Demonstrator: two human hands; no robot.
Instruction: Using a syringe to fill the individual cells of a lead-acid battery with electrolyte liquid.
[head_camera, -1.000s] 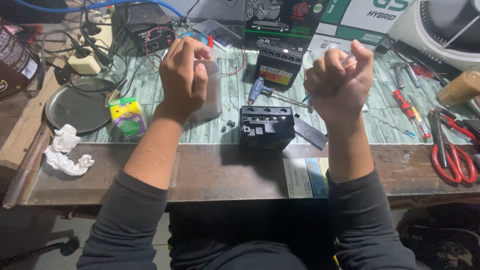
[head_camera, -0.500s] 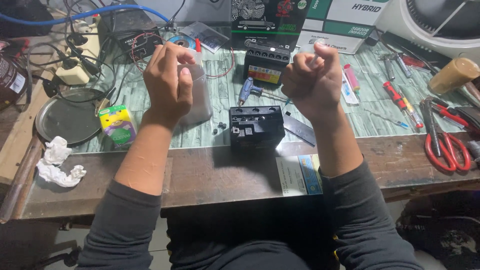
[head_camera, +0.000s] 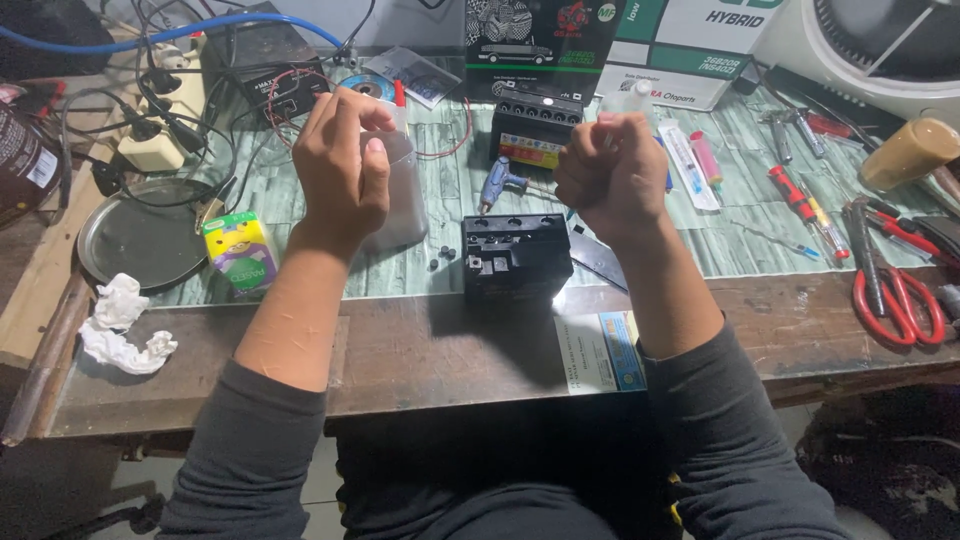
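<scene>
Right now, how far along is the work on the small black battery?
Done: the black battery sits on the bench with small black caps loose beside it. In hand: the left hand grips a clear plastic container; the right hand is a raised fist, contents hidden. Left: caps aren't fitted.

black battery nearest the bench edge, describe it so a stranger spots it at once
Start at the glass-topped bench and look between the left hand and right hand. The near battery sits there, a plain black box; the far battery carries a colourful label.

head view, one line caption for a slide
Both hands, left hand and right hand, raised above a small black battery on a cluttered workbench.
</scene>
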